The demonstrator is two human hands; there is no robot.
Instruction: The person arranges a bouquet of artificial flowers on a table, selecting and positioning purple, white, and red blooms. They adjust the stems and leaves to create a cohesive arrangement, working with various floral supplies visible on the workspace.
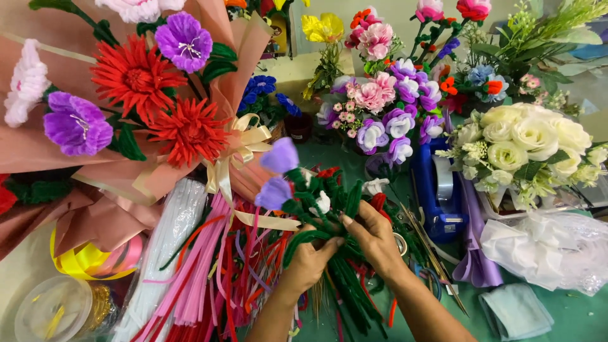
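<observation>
My left hand [308, 258] grips a bundle of green fuzzy stems [304, 239] low in the middle. My right hand [373, 235] pinches the same bundle from the right, thumb pressed on the green stems. Above the hands the stems carry two purple petal flowers [277, 172], small white and red blooms and green leaves [329, 190]. The flowers lean up and to the left.
A pink-wrapped bouquet [126, 95] with red and purple flowers and a cream ribbon [234, 152] fills the left. Loose pink, red and white fuzzy wires [190, 266] lie below it. A blue tape dispenser [440, 190], white rose bunch [525, 139], ribbon rolls [88, 259] and a folded cloth [516, 310] surround the hands.
</observation>
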